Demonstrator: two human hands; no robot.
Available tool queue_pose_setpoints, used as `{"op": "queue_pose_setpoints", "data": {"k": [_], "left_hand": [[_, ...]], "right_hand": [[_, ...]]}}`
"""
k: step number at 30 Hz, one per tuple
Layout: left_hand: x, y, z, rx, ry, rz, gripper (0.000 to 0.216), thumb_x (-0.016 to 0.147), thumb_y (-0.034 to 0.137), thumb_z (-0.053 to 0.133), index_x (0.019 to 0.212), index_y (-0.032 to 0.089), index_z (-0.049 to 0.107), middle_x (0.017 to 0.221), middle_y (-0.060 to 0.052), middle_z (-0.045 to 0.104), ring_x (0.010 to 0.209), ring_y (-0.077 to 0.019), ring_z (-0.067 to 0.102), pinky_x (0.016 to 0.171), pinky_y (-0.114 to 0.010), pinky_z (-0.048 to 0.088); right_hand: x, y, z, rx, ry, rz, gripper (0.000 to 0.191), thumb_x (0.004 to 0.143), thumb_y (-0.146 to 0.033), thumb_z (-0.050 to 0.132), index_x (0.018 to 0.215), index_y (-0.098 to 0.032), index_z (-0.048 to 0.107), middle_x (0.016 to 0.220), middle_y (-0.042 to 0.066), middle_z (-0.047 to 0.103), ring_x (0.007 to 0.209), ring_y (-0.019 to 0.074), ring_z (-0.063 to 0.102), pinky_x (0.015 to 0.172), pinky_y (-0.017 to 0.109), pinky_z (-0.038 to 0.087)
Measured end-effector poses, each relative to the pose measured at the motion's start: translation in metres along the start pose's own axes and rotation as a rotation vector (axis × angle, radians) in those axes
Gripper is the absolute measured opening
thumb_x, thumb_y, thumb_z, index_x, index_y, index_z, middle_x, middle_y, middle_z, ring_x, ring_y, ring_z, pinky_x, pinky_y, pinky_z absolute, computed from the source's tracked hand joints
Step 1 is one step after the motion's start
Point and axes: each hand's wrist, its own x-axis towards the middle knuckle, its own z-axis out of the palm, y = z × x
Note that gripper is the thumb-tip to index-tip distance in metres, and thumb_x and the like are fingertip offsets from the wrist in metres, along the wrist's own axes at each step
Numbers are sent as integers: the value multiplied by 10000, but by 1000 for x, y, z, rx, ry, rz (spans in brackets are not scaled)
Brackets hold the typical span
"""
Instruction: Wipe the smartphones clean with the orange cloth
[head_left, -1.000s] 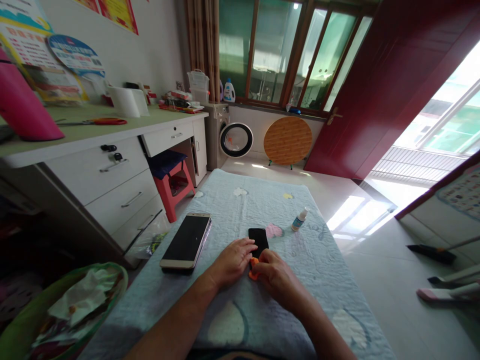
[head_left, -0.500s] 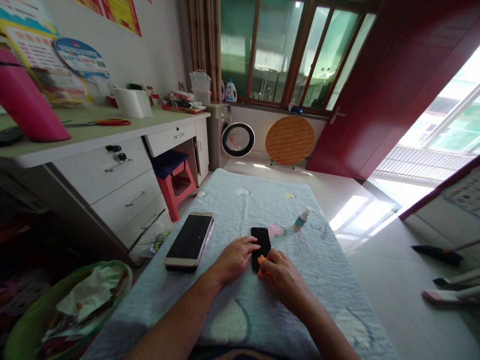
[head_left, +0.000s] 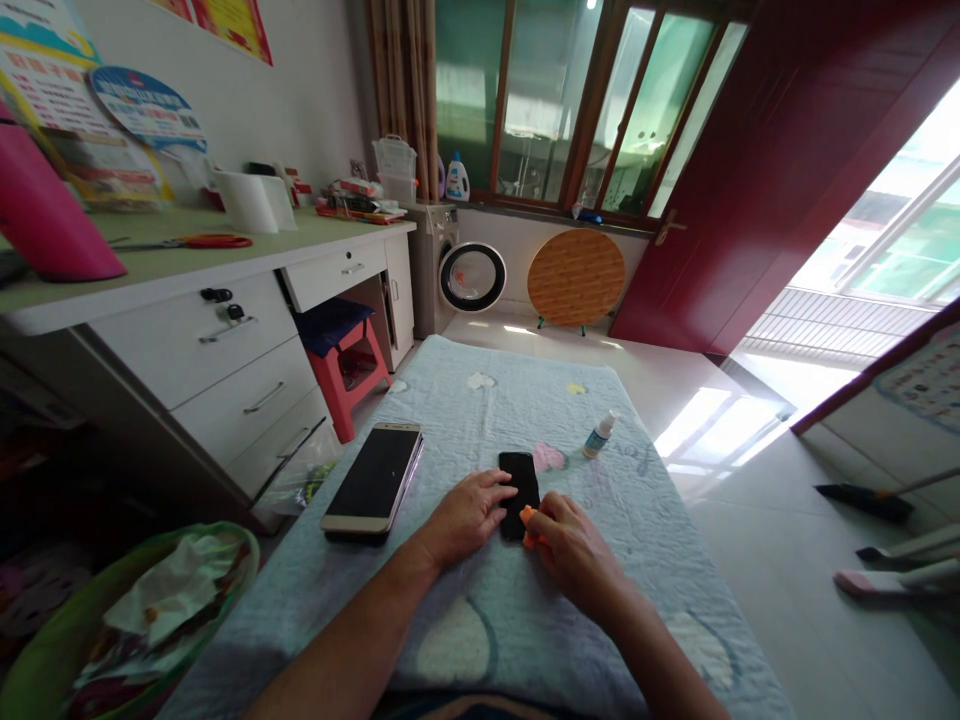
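A black smartphone (head_left: 520,470) lies flat on the pale blue quilted cover in front of me. My left hand (head_left: 469,515) rests at its left edge, fingers stretched out and touching the screen. In my right hand (head_left: 566,535) a small orange cloth (head_left: 529,526) is pinched, pressed against the phone's lower right part. The fingers hide some of the cloth. To the left lies a stack of larger phones (head_left: 375,478), the top one black with gold ends. A small spray bottle (head_left: 601,434) with a white cap stands to the right of the phone.
A green waste basket (head_left: 251,560) holding paper stands at the lower left. Beyond it is a white desk (head_left: 247,350) with drawers, and a red stool (head_left: 341,390) beside it. A washing machine (head_left: 431,280) with its door open and a round folded table (head_left: 576,278) are at the back.
My right hand has shifted the orange cloth slightly up and right along the phone's edge. My left hand stays on the phone. The whole view has moved slightly.
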Motion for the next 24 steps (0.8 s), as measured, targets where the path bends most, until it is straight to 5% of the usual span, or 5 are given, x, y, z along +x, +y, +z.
{"op": "queue_pose_setpoints", "data": {"k": [12, 24], "left_hand": [[3, 4, -7, -63, -51, 4, 387, 837, 150, 530, 1185, 238, 676, 1367, -40, 569, 1292, -207, 472, 1138, -363, 286], [7, -3, -4, -15, -47, 0, 347, 853, 139, 580, 1172, 228, 683, 1365, -60, 569, 1286, -213, 496, 1123, -388, 325]], "right_hand": [[22, -19, 32, -143, 91, -144, 100, 897, -151, 564, 870, -190, 652, 946, 45, 600, 855, 163, 520, 737, 266, 400], [8, -9, 18, -178, 4, 14, 143, 873, -99, 545, 868, -190, 655, 901, 48, 591, 824, 166, 524, 705, 259, 375]]}}
